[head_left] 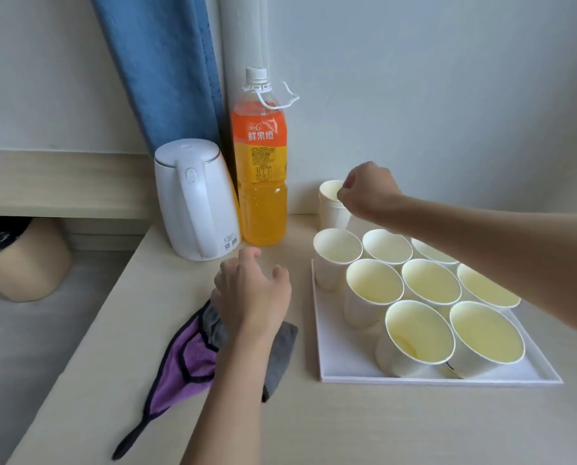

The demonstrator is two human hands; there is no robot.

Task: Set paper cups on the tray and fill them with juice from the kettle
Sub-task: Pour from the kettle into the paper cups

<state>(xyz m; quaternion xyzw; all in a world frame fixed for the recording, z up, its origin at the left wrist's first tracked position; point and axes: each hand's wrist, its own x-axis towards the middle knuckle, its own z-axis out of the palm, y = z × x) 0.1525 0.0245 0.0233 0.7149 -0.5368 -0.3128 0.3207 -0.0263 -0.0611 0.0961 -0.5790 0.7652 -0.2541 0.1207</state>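
Work surface: a beige table (347, 427) against a pale wall. The white tray (339, 359) lies on its right part, rim up, one long edge towards the person. The white kettle (196, 203) stands upright at the back left of the table with its lid down, well apart from the tray and untouched. Just to its right stands a capped juice bottle (262, 182), largely full of orange liquid. A purple and grey cloth (186, 359) lies crumpled on the table to the left of the tray. Eight paper cups (431, 285) stand upright and close together on the tray. All appear empty, with the base visible in the nearest ones. A cup stack (329, 209) stands on the table just behind the tray. The right hand (371, 193) reaches over the tray to this stack, its fingers curled and pinching the rim of the top cup. The left hand (253, 297) hovers above the cloth with its fingers relaxed and slightly spread, holding nothing visible. Status: cup placement appears nearly complete, and filling has not started.
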